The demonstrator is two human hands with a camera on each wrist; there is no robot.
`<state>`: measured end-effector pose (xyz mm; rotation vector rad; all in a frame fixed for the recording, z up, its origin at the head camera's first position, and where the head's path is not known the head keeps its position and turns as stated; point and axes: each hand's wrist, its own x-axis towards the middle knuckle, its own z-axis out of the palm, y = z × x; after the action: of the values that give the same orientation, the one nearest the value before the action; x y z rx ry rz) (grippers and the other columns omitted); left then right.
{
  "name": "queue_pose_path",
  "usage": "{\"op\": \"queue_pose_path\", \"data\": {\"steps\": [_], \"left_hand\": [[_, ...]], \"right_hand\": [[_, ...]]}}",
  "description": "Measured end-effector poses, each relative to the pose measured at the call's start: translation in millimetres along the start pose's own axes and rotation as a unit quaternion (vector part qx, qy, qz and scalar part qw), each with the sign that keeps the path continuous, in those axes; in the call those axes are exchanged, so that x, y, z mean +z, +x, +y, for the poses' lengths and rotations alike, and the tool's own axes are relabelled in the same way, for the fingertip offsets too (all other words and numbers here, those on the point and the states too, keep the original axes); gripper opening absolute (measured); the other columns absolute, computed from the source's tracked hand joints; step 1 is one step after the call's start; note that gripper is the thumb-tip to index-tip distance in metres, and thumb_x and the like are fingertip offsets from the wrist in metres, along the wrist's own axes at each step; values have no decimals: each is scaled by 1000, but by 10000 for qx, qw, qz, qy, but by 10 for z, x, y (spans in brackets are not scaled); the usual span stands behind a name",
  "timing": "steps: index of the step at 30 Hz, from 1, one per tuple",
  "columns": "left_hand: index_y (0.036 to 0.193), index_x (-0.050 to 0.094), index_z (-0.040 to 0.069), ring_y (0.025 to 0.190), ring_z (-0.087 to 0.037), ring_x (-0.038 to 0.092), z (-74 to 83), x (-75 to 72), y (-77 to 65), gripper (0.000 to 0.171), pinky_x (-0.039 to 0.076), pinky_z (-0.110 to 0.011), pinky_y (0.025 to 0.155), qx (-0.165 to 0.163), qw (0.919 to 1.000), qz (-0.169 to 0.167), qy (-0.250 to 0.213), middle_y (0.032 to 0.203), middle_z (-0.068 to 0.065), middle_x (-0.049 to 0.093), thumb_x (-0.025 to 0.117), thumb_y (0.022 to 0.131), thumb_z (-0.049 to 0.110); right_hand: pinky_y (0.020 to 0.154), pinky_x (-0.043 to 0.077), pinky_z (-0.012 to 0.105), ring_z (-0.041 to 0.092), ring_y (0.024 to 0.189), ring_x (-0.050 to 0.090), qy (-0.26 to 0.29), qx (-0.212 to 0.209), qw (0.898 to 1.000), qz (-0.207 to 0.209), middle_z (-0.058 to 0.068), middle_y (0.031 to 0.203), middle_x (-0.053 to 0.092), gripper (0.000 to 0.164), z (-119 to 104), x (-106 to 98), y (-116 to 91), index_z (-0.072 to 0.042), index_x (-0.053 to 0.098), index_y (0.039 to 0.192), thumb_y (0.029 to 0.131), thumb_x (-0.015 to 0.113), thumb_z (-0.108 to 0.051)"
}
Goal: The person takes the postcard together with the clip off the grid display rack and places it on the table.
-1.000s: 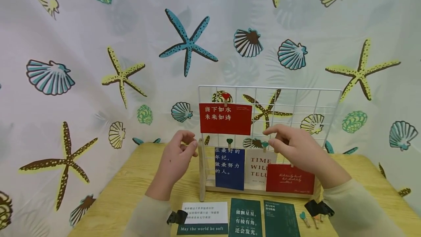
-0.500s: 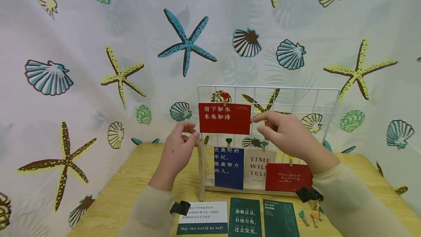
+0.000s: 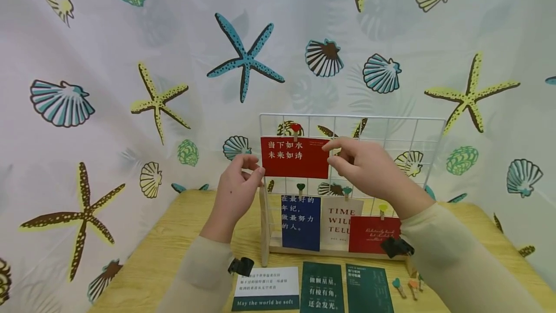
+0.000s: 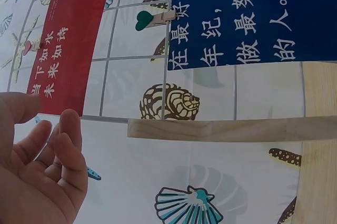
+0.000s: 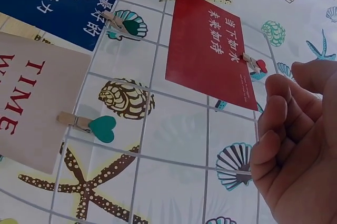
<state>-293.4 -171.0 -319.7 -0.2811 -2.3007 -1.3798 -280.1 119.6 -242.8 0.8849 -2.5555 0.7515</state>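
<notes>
A red card (image 3: 295, 165) with white writing hangs on the white wire grid (image 3: 391, 139) by a clothespin with a red heart (image 3: 296, 128). My left hand (image 3: 239, 182) is at the card's left edge, fingers loosely bent; in the left wrist view its fingertips (image 4: 69, 121) overlap that edge. On the card's other side is my right hand (image 3: 369, 168), index finger and thumb apart by the upper right corner. Below hang a blue card (image 3: 301, 226), a cream card (image 3: 334, 226) and another red card (image 3: 369, 235), held by heart clothespins.
In front of the grid's wooden base (image 3: 299, 251) lie a white-and-green card (image 3: 267, 284) and two dark green cards (image 3: 322, 286). Several loose heart clothespins (image 3: 399, 288) lie at their right. A curtain (image 3: 173, 23) printed with shells and starfish hangs behind the table.
My right hand has moved left and up from the grid's middle to the upper red card's right edge. My left hand has risen slightly at its left edge.
</notes>
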Motion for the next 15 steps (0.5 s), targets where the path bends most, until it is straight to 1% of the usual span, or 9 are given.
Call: {"op": "queue_pose_path", "data": {"steps": [5,9,12,15], "left_hand": [[130,56,12,84,-19,65,-10,9,47,35,54,-39,71,-21,10000,59,75,114,-4,62,62,102,32],[128,56,11,87,-21,64,-27,28,86,38,54,-40,74,-132,9999,48,69,111,-4,62,64,100,35],[127,57,12,91,-22,62,-40,45,112,39,54,-40,75,-217,9997,74,90,109,-4,62,67,99,36],[124,57,14,94,-23,60,-38,55,139,38,54,-40,75,-230,9996,146,96,107,-3,63,68,97,38]], "right_hand": [[56,42,36,17,57,48,-127,-4,9999,110,-4,64,52,32,-57,16,79,-18,64,133,103,58,-29],[52,39,35,18,53,45,-235,-78,9996,121,-3,63,50,34,-105,21,146,-19,64,135,103,58,-29],[53,40,35,18,52,45,-234,-111,9996,132,-2,63,50,34,-130,20,202,-19,63,135,103,57,-29],[55,41,35,17,54,46,-195,-113,9996,164,-2,64,51,34,-145,13,262,-20,63,135,103,56,-28]]}}
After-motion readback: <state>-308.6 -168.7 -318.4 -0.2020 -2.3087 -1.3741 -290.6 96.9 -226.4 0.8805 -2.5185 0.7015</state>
